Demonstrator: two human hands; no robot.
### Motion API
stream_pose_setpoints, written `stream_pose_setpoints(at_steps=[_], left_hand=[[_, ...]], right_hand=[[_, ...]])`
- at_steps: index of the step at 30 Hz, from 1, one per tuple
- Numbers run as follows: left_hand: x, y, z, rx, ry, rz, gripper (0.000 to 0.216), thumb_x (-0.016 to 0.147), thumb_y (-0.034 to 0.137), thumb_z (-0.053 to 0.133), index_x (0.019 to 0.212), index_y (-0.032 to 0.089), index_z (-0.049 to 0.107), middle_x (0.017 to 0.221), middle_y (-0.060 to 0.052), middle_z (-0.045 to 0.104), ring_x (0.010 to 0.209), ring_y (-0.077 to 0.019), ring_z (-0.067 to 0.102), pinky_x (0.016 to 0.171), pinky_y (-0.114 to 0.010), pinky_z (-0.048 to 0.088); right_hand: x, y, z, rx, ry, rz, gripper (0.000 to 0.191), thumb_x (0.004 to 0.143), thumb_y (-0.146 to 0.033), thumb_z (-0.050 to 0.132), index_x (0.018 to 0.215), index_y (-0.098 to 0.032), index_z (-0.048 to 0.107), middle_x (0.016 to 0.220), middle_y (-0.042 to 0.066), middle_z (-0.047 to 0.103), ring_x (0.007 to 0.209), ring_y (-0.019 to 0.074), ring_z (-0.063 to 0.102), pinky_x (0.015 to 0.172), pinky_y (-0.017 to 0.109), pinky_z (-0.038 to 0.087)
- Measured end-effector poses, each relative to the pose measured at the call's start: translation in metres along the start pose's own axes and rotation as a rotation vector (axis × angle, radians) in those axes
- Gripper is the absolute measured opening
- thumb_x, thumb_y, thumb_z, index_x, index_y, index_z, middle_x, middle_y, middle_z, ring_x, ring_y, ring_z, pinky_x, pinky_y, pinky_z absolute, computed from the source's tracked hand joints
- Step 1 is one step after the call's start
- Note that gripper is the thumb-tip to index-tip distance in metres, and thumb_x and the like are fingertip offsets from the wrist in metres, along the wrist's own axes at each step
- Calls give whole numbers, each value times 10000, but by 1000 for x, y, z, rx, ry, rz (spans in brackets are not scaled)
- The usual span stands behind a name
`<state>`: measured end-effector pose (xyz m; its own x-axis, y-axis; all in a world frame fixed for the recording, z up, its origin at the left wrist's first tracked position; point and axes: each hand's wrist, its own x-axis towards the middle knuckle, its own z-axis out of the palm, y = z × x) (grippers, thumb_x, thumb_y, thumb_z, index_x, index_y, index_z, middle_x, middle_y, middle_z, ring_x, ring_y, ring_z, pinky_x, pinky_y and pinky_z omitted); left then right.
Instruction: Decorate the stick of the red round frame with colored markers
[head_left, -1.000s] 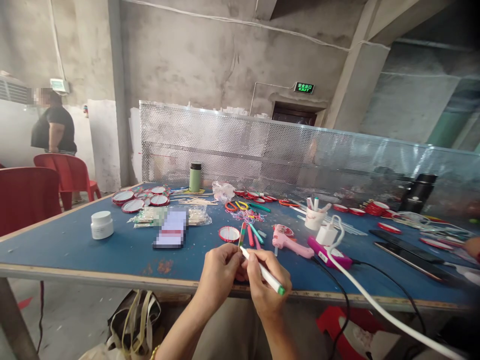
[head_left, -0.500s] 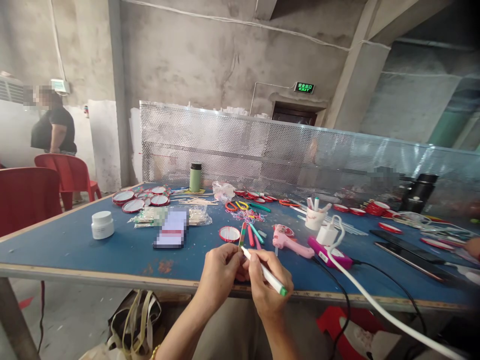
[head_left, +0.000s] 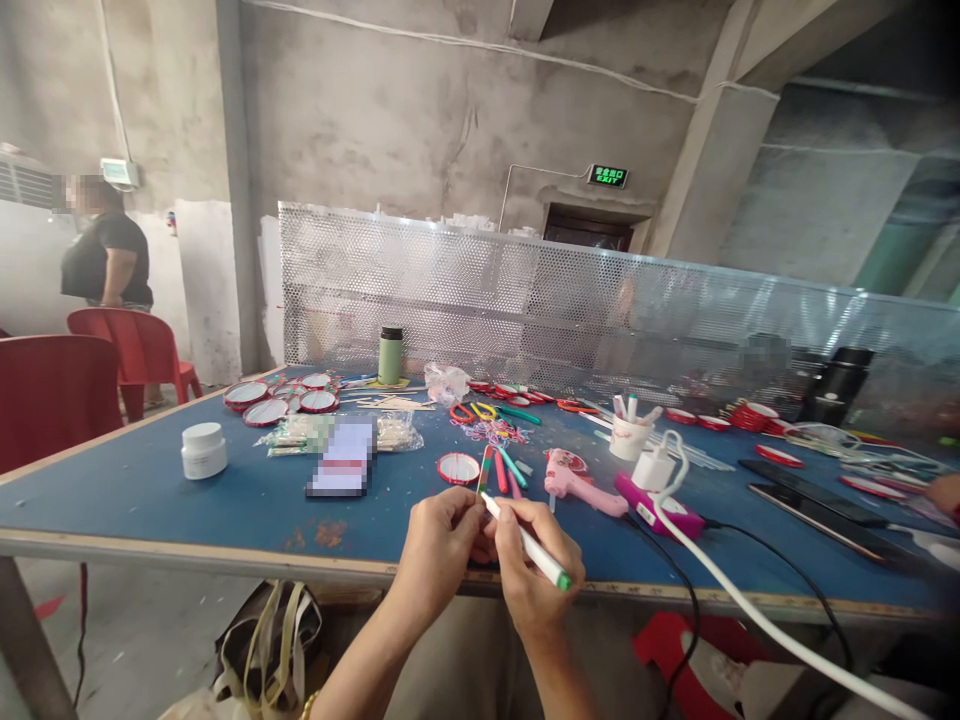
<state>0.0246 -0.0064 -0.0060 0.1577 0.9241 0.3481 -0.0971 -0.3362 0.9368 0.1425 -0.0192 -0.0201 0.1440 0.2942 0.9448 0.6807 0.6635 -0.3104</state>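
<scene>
Stick (head_left: 486, 470) pinched in left hand (head_left: 439, 545), already red and green; pen (head_left: 538, 556) gripped in right hand (head_left: 534, 600), right at stick, likely unfinished.

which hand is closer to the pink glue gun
Right: the right hand is on the near side of the pink glue gun, slightly left; the left hand is farther to its left.

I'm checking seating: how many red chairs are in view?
2: a near red chair, cut off at the left edge, and a farther red chair beyond it. More may be hidden.
</scene>
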Motion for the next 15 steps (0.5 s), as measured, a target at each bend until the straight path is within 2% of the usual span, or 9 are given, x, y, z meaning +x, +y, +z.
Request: stream_pose_setpoints(at_steps=[8, 15], left_hand=[[0, -1, 0, -29, -8, -22, 270, 828, 388, 587, 766, 137, 664, 636, -27, 660, 564, -177, 658, 568, -273, 572], [0, -1, 1, -37, -6, -22, 270, 834, 394, 591, 742, 145, 641, 635, -24, 660, 574, -175, 664, 569, -262, 573]], right_hand=[[0, 2, 1, 1, 11, 32, 145, 933, -231, 565, 843, -197, 673, 660, -12, 708, 560, 125, 659, 576, 212, 494], [1, -1, 0, -23, 22, 32, 167, 933, -254, 563, 827, -194, 678, 634, -2, 709, 541, 139, 659, 564, 228, 494]])
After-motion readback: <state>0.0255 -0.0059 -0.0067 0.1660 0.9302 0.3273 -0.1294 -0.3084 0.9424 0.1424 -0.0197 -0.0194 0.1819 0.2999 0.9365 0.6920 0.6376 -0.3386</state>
